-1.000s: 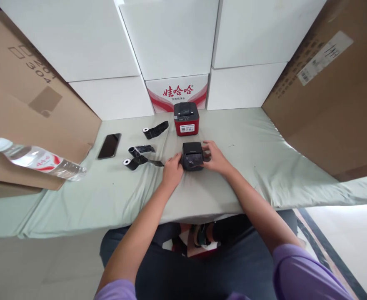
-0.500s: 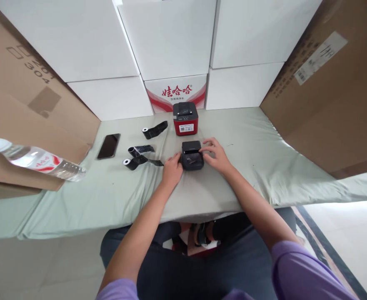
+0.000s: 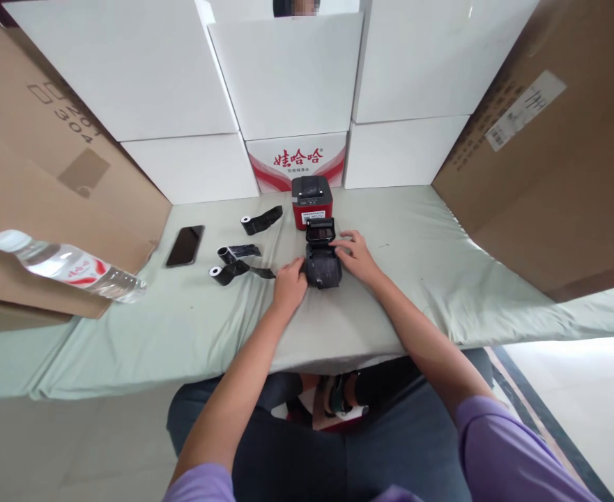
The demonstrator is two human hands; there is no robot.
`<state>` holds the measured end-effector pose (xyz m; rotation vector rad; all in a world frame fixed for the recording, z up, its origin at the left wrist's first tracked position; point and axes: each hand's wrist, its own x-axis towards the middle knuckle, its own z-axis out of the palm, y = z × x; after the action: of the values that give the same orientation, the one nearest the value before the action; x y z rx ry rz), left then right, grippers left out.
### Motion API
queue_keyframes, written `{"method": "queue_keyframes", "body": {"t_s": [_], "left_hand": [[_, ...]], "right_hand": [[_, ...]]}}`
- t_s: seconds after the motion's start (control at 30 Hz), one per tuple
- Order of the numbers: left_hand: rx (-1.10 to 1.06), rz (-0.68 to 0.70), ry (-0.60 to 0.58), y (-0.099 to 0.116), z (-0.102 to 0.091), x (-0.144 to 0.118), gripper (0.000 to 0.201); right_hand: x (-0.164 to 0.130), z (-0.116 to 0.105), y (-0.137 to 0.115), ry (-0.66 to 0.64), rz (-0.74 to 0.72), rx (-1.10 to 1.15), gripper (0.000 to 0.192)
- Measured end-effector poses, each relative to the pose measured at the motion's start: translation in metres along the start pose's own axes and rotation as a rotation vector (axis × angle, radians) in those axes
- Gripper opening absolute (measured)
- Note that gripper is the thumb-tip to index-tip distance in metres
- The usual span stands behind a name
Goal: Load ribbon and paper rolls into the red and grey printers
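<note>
Both forearms stretched forward, bare below purple sleeves, converging ahead; left hand (image 3: 288, 284) palm down, fingers curled loosely, thumb side turned inward; right hand (image 3: 355, 254) palm down, fingers spread and extended leftward, wrist slightly bent.

My table (image 3: 421, 279) is covered with a pale green cloth. On it, relative to the black printer (image 3: 323, 263): red printer (image 3: 311, 201) just behind; three black paper rolls (image 3: 233, 261) to its left; phone (image 3: 184, 245) farther left; water bottle (image 3: 66, 266) far left.
</note>
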<state>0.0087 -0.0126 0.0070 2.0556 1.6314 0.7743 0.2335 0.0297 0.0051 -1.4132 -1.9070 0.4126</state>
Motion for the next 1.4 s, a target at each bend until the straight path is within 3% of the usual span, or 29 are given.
{"method": "queue_keyframes", "body": {"t_s": [0.1, 0.3, 0.4, 0.53, 0.63, 0.73, 0.87, 1.0, 1.13, 1.2, 1.27, 1.4], "left_hand": [[0.007, -0.014, 0.007, 0.001, -0.001, 0.001, 0.057], [0.034, -0.038, -0.008, 0.004, -0.005, 0.001, 0.057], [0.040, -0.044, -0.007, 0.005, -0.006, 0.001, 0.057], [0.041, -0.046, -0.002, 0.005, -0.006, 0.001, 0.056], [0.039, -0.037, 0.002, 0.005, -0.005, 0.002, 0.055], [0.041, -0.041, -0.002, 0.006, -0.005, 0.002, 0.055], [0.061, -0.043, -0.002, 0.007, -0.005, 0.002, 0.050], [0.077, -0.021, 0.015, 0.005, -0.005, 0.003, 0.049], [0.068, -0.006, 0.015, 0.004, -0.005, 0.004, 0.048], [0.060, -0.011, 0.015, 0.004, -0.005, 0.004, 0.048], [0.051, -0.011, 0.015, 0.004, -0.006, 0.005, 0.048], [0.048, -0.029, 0.018, 0.006, -0.006, 0.005, 0.047]], "right_hand": [[0.012, -0.009, -0.024, -0.083, 0.069, -0.138, 0.030], [0.049, -0.018, -0.073, -0.426, 0.256, -0.456, 0.035], [0.061, -0.018, -0.084, -0.535, 0.291, -0.501, 0.039], [0.066, -0.020, -0.084, -0.577, 0.270, -0.533, 0.041], [0.067, -0.031, -0.080, -0.554, 0.210, -0.495, 0.040], [0.067, -0.048, -0.081, -0.428, 0.155, -0.378, 0.033], [0.069, -0.065, -0.102, -0.258, 0.112, 0.006, 0.030], [0.081, -0.056, -0.136, -0.252, 0.183, 0.499, 0.039], [0.101, -0.029, -0.155, -0.395, 0.353, 0.753, 0.038], [0.111, -0.015, -0.157, -0.441, 0.377, 0.767, 0.039], [0.119, -0.001, -0.157, -0.391, 0.323, 0.659, 0.038], [0.134, 0.018, -0.161, -0.197, 0.033, 0.219, 0.042]]}}
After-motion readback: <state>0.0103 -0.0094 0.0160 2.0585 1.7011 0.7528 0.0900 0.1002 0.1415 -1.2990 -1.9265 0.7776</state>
